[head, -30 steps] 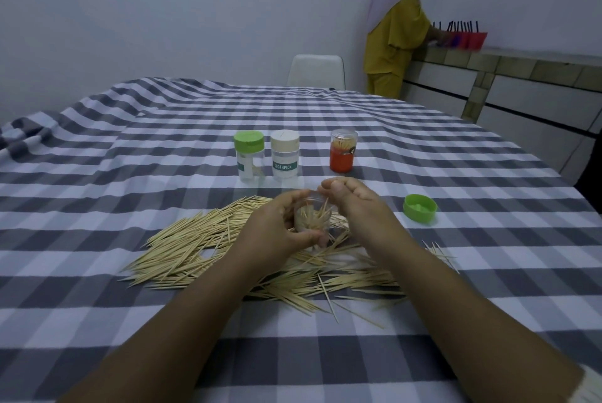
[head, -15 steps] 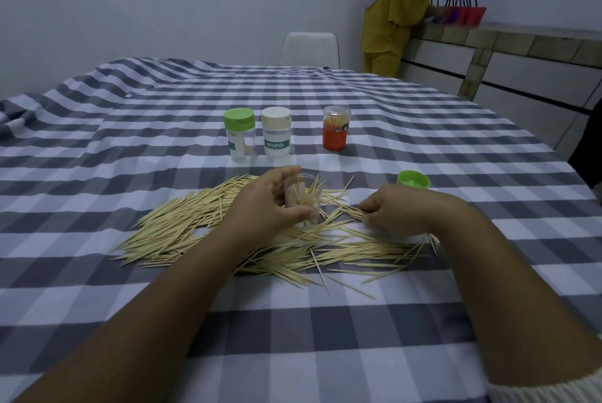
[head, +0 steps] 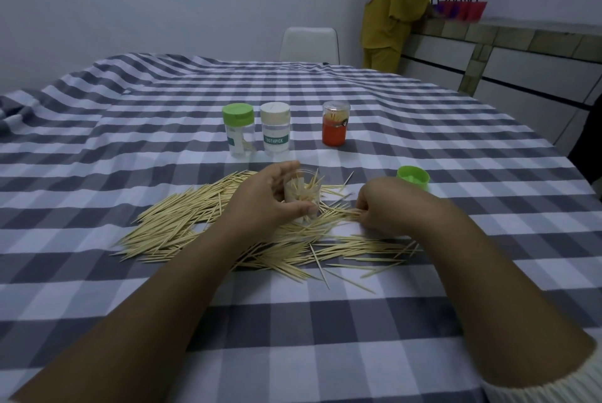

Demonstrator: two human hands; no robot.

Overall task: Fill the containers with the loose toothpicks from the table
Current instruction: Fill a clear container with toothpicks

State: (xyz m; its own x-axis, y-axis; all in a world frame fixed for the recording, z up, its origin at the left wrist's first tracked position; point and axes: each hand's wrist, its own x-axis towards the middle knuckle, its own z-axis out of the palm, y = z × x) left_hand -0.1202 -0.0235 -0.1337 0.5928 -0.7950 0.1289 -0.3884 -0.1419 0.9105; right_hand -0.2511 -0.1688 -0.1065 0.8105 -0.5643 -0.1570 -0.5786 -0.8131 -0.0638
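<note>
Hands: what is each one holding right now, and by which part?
The left hand grips the open clear jar round its side wall, upright. The right hand pinches a few loose toothpicks from the pile on the table; where along them is hidden.

A: Cam setup?
B: One view only, head-worn, wide-angle. Sits above the near edge of the surface, looks forward and down.
A: Range?
B: Close. Both forearms enter from the bottom corners; left hand and right hand land mid-frame.
A: Far field?
B: Reaches across the surface to a white chair, the back wall, and a ledge at right. Edges bow from the lens.
A: Overlap?
B: None, no second view.
</note>
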